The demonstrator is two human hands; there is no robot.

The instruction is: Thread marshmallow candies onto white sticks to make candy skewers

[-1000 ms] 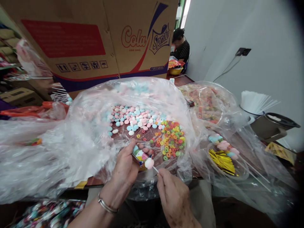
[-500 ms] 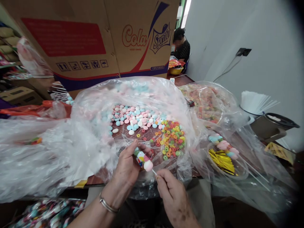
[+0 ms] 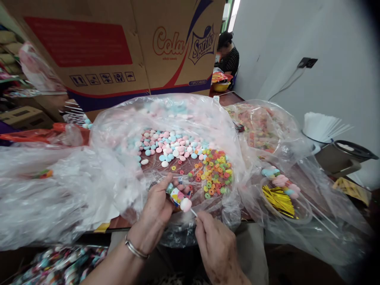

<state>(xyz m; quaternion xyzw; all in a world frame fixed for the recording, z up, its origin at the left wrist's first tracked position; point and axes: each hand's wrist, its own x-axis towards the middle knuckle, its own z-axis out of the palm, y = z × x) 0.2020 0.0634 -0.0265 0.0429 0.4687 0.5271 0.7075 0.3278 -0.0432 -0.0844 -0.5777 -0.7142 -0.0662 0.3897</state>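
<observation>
Left hand point(image 3: 156, 208) pinched tight around the pastel marshmallow candies point(image 3: 178, 196) threaded on a thin white stick point(image 3: 193, 213); right hand point(image 3: 215, 247) grips the stick's lower end, fingers closed. The skewer sits just above the clear plastic bag of sweets point(image 3: 166, 130), slightly higher and steeper than a second ago.

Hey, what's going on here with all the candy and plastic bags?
A person is working with sweets on a thin white stick. The left hand grips the pieces already threaded, a pink marshmallow nearest the bare end, while the right hand pinches the stick below. In front lies an open clear plastic bag of pink, blue and white disc candies and colourful ring candies. Finished candy skewers rest to the right, by gold twist ties.
</observation>
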